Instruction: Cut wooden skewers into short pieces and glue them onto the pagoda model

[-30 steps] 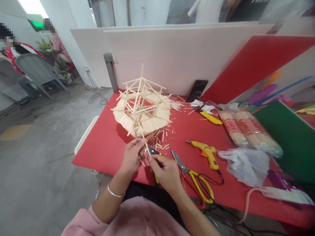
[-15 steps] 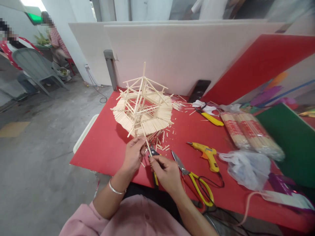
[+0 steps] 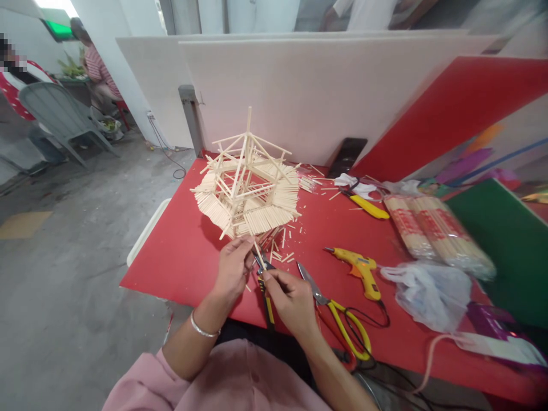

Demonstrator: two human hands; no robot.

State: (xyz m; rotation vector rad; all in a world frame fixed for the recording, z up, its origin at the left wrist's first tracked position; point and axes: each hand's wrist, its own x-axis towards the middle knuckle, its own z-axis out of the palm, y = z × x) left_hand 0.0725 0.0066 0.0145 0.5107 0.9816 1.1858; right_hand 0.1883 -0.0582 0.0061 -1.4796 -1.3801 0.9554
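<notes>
A thin wooden stick [image 3: 260, 255] runs between my two hands, near the front edge of the red table. My left hand [image 3: 233, 262] pinches its upper end, and my right hand [image 3: 289, 294] grips the lower end between thumb and fingers. Just beyond them stands a pavilion-like model [image 3: 246, 188] built of pale sticks, its open roof frame topped by an upright stick. Black-and-yellow pliers [image 3: 265, 299] lie beneath my hands, partly hidden. To the right of my right hand are scissors with yellow handles [image 3: 342, 319].
A yellow glue gun [image 3: 362, 268] with its cord lies on the red table [image 3: 171, 245]. Past it are a clear plastic bag [image 3: 432, 291], packs of sticks [image 3: 436, 231] and a yellow-handled tool [image 3: 370, 207]. Cut stick pieces [image 3: 282, 257] are scattered by the model. White boards [image 3: 299, 103] stand behind.
Both hands keep hold of the stick in nearly the same place. More of the pliers' handle shows between them, and the view has shifted slightly.
</notes>
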